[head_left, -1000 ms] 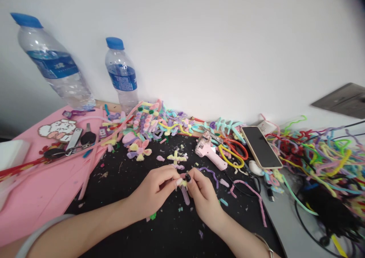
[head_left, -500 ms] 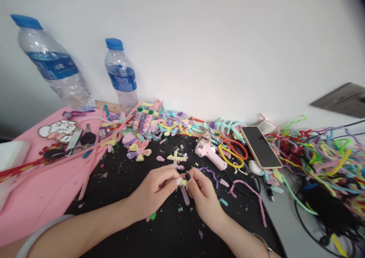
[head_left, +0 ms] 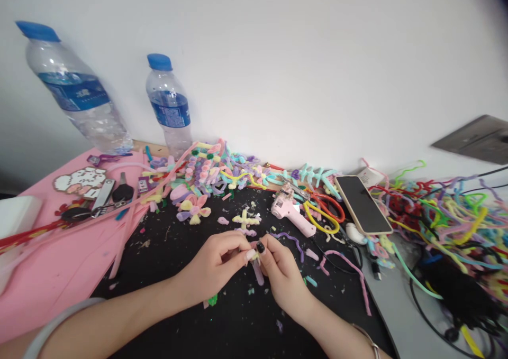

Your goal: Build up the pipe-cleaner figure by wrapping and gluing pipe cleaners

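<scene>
Between the fingertips of both hands is a small fuzzy piece (head_left: pixel 257 272), pale purple at its lower end with a bit of yellow and pink above; the fingers cover most of it. My left hand (head_left: pixel 222 264) pinches it from the left, thumb and forefinger pressed together. My right hand (head_left: pixel 282 269) pinches it from the right, its dark-nailed thumb touching the top. Just beyond the fingers lies a yellow cross-shaped fuzzy piece (head_left: pixel 246 220) on the black mat (head_left: pixel 166 322). A purple fuzzy stem (head_left: pixel 296 238) lies beside my right hand.
A pink glue gun (head_left: pixel 292 215), scissors (head_left: pixel 323 216) and a phone (head_left: pixel 364 204) lie at the right. Colourful fuzzy stems (head_left: pixel 444 211) heap farther right. Two bottles (head_left: pixel 169 105) stand by the wall. Pink sheets (head_left: pixel 67 264) cover the left side.
My left thumb and fingers have shifted slightly over the small piece, and less of its yellow part shows. Both hands otherwise stay in place.
</scene>
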Motion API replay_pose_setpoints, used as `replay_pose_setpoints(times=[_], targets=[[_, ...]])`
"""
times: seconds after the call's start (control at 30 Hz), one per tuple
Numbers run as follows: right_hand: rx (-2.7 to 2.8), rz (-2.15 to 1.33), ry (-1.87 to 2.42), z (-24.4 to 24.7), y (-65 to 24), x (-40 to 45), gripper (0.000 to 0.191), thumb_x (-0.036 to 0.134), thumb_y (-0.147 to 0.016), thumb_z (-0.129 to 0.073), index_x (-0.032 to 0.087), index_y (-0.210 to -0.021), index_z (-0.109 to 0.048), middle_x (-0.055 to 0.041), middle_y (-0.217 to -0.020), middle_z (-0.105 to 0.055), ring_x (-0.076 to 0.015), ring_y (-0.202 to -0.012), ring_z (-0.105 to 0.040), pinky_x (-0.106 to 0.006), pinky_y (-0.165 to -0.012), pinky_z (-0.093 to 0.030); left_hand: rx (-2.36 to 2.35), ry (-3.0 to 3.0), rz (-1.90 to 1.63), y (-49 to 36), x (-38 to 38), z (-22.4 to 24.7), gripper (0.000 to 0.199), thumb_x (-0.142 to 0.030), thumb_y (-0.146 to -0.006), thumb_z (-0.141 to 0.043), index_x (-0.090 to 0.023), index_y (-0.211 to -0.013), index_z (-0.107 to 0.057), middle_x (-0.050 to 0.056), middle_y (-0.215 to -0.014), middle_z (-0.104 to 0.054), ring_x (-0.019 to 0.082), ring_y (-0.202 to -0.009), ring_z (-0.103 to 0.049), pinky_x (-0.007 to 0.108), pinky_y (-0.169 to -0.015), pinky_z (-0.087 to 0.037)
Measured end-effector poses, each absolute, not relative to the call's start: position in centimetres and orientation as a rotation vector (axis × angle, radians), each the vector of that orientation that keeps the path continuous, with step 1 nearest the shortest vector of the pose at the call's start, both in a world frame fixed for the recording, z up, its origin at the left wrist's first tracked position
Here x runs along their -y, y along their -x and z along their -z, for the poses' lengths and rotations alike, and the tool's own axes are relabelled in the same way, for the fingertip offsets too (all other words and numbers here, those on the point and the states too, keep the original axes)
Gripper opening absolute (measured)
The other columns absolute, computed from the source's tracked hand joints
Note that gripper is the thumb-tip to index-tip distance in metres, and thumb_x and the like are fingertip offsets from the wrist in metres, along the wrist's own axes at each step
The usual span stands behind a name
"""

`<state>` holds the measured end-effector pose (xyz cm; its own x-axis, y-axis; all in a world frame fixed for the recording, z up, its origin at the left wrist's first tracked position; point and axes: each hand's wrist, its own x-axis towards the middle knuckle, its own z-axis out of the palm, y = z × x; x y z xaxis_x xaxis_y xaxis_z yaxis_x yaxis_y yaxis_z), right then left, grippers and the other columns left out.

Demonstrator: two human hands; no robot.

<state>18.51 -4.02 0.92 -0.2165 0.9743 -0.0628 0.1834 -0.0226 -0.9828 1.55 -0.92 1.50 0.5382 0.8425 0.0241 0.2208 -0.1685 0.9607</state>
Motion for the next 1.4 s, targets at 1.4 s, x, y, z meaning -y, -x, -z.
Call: replay_pose_setpoints(times=[1.4], targets=[[2.035,-0.589,1.780,-1.4,-19.9,2.7,0.023,0.019,-0.091,-0.041,0.019,-0.068,-0.047,0.0030,-0.057,-0.053,-0.0121,-0.051,-0.048,-0.023,-0.052,-0.026,-0.942,-2.164,-0.722,-0.3,-0.7,-0.2,0.015,-0.011,-0.088,-0.054,-0.020,-0.095,-0.065,0.001,-0.096,-0.065,0.014,-0.089,-0.060,0.024,-0.083,-0.045]])
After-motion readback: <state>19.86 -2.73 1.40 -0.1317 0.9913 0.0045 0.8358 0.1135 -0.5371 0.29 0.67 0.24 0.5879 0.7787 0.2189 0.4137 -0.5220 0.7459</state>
